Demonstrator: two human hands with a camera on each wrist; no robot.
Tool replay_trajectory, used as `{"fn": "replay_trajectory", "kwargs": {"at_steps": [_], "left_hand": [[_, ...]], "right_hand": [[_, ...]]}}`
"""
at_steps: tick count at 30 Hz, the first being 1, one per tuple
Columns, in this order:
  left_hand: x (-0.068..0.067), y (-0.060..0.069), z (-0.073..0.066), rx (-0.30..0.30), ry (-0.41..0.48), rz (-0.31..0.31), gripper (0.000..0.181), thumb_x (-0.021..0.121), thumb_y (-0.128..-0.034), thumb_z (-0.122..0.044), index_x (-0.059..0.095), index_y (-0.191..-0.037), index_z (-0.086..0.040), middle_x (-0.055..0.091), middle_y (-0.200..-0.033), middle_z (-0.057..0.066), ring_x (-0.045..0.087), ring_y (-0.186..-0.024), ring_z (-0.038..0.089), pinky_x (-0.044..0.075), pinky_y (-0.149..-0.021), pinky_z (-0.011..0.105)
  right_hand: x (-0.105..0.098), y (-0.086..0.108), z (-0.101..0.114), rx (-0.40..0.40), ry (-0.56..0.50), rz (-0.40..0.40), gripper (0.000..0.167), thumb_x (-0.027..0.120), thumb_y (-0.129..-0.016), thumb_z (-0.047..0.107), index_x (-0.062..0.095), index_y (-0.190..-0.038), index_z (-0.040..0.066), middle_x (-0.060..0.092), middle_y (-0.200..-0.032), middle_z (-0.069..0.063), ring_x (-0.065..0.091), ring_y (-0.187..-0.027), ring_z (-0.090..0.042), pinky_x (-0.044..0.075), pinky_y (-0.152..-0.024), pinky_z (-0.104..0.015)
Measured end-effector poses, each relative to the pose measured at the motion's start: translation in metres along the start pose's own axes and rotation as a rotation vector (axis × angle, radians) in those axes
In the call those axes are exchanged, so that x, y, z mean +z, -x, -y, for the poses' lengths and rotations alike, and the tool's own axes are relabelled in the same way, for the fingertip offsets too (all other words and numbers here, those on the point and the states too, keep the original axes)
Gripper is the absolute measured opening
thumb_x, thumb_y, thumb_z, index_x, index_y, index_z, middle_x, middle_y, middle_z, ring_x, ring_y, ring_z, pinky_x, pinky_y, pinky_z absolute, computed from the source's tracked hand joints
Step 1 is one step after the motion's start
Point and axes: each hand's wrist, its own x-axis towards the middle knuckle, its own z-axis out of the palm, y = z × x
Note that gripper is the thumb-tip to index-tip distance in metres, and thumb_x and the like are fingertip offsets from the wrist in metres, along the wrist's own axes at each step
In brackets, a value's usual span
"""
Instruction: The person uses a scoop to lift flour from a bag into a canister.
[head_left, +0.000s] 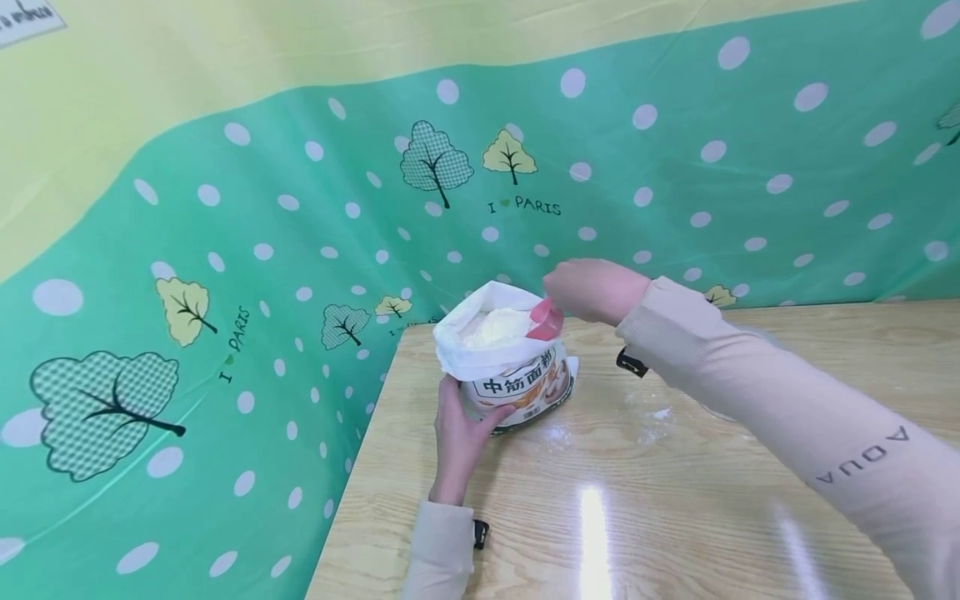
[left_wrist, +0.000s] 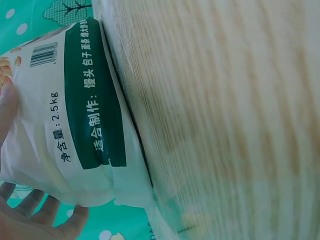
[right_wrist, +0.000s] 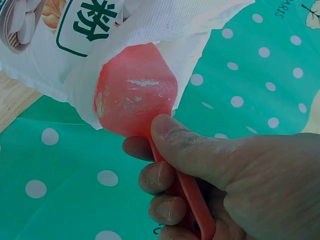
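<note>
A white flour bag [head_left: 517, 385] stands with its top open near the table's far left corner, flour [head_left: 497, 327] showing inside. My left hand [head_left: 462, 429] holds it low on its left side, thumb across the printed front and fingers around the side. The left wrist view shows the bag's green band [left_wrist: 95, 105] and those fingers [left_wrist: 47, 212]. Above the bag's right rim, my right hand [head_left: 596, 289] grips a red scoop [right_wrist: 137, 92] by its handle. White powder marks the scoop's outer face, and the scoop's head is at the bag's mouth; its contents are hidden.
Flour traces [head_left: 656, 421] lie on the wooden table [head_left: 675, 517] to the right of the bag. A green polka-dot cloth [head_left: 600, 192] hangs behind and along the left. The right forearm partly covers a clear rounded object [head_left: 722, 413].
</note>
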Motion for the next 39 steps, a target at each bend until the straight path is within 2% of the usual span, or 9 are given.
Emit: {"fn": "replay_trajectory", "kwargs": {"at_steps": [7,15,17,22,24,27,31,35,39], "left_hand": [[0.001,0.0,0.001,-0.013,-0.006,0.002,0.107,0.087,-0.0666,-0.052,0.029,-0.152,-0.023,0.043,-0.148,0.001,0.043,-0.138,0.024,0.034,-0.117,0.047],[0.001,0.0,0.0,-0.014,-0.002,-0.003,0.107,0.087,-0.0666,-0.05,0.028,-0.153,-0.027,0.042,-0.15,-0.001,0.042,-0.139,0.023,0.034,-0.118,0.048],[0.001,0.0,-0.001,-0.008,0.001,-0.005,0.107,0.088,-0.0669,-0.049,0.029,-0.153,-0.026,0.042,-0.15,0.0,0.042,-0.139,0.024,0.034,-0.117,0.048],[0.001,0.0,-0.001,0.019,0.001,-0.016,0.105,0.088,-0.0672,-0.046,0.031,-0.152,-0.022,0.044,-0.148,0.003,0.044,-0.137,0.025,0.036,-0.116,0.048],[0.002,0.0,-0.001,0.027,-0.007,-0.018,0.104,0.089,-0.0672,-0.046,0.032,-0.151,-0.02,0.045,-0.147,0.004,0.045,-0.137,0.025,0.037,-0.116,0.047],[0.002,0.001,0.0,0.03,-0.016,-0.019,0.105,0.089,-0.067,-0.046,0.033,-0.151,-0.018,0.046,-0.147,0.005,0.045,-0.136,0.025,0.037,-0.116,0.046],[0.002,0.001,0.0,0.037,-0.023,-0.025,0.106,0.089,-0.0669,-0.046,0.032,-0.152,-0.017,0.045,-0.147,0.006,0.045,-0.136,0.026,0.037,-0.116,0.046],[0.002,0.001,0.001,0.035,-0.025,-0.025,0.107,0.088,-0.0668,-0.048,0.031,-0.152,-0.018,0.045,-0.148,0.005,0.045,-0.137,0.026,0.037,-0.116,0.046],[0.001,0.001,0.002,0.041,-0.029,-0.024,0.107,0.087,-0.0671,-0.049,0.03,-0.153,-0.02,0.044,-0.148,0.004,0.045,-0.137,0.025,0.038,-0.115,0.046]], "right_hand": [[0.003,-0.014,0.008,0.042,-0.07,0.055,0.014,0.055,-0.095,0.001,0.067,-0.102,0.004,0.063,-0.086,-0.008,0.055,-0.075,-0.023,0.049,-0.066,-0.03],[0.007,-0.026,0.014,0.046,-0.083,0.083,0.009,0.059,-0.095,0.006,0.067,-0.099,0.006,0.065,-0.085,-0.007,0.057,-0.075,-0.022,0.052,-0.066,-0.029],[0.008,-0.028,0.015,0.062,-0.101,0.09,0.009,0.058,-0.096,0.008,0.066,-0.098,0.007,0.065,-0.086,-0.007,0.057,-0.077,-0.022,0.052,-0.068,-0.032],[0.013,-0.032,0.016,0.113,-0.144,0.113,0.012,0.055,-0.099,0.016,0.066,-0.103,0.011,0.066,-0.093,-0.006,0.059,-0.084,-0.024,0.052,-0.081,-0.049],[0.017,-0.034,0.014,0.088,-0.14,0.113,0.013,0.057,-0.099,0.015,0.068,-0.106,0.011,0.068,-0.097,-0.005,0.061,-0.087,-0.023,0.053,-0.085,-0.049],[0.023,-0.037,0.012,0.014,-0.127,0.1,0.013,0.062,-0.096,0.012,0.07,-0.107,0.01,0.071,-0.1,-0.004,0.064,-0.09,-0.02,0.055,-0.087,-0.039],[0.028,-0.041,0.009,-0.078,-0.102,0.055,0.01,0.068,-0.092,0.01,0.073,-0.101,0.008,0.072,-0.092,-0.004,0.063,-0.08,-0.017,0.056,-0.074,-0.026],[0.033,-0.043,0.006,-0.106,-0.108,0.006,0.004,0.068,-0.091,0.009,0.072,-0.089,0.008,0.067,-0.079,-0.003,0.056,-0.068,-0.015,0.051,-0.063,-0.023],[0.037,-0.045,0.004,-0.172,-0.11,-0.09,0.009,0.069,-0.089,0.007,0.07,-0.081,0.009,0.065,-0.073,-0.002,0.054,-0.064,-0.014,0.05,-0.061,-0.023]]}}
